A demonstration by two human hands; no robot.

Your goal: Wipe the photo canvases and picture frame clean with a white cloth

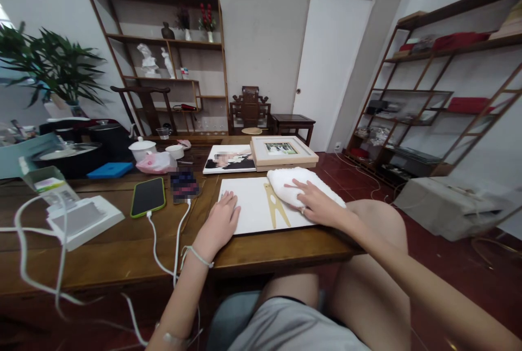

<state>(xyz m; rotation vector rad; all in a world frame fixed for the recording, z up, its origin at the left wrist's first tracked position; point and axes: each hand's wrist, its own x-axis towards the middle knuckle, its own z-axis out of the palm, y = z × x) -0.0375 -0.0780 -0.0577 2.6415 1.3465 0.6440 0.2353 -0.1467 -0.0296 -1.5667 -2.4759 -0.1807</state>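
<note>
White cloth (pixel 285 180) lies on white board (pixel 253 204), far-right corner, long axis diagonal, far-left to near-right. R hand (pixel 316 204) lies flat on it, fingers spread, nothing gripped. L hand (pixel 222 220) open, flat at board's left edge. Tan strut (pixel 275 207) btwn hands; framed pic (pixel 281 151) just beyond board.

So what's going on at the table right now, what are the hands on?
A seated person has both hands on a white board on the wooden table. The left hand lies flat on its bare left part; the right hand rests open on a folded white cloth at its right side. A tan forked piece lies on the board between them. A framed picture and a photo print sit just behind, a plugged-in phone to the left.
</note>
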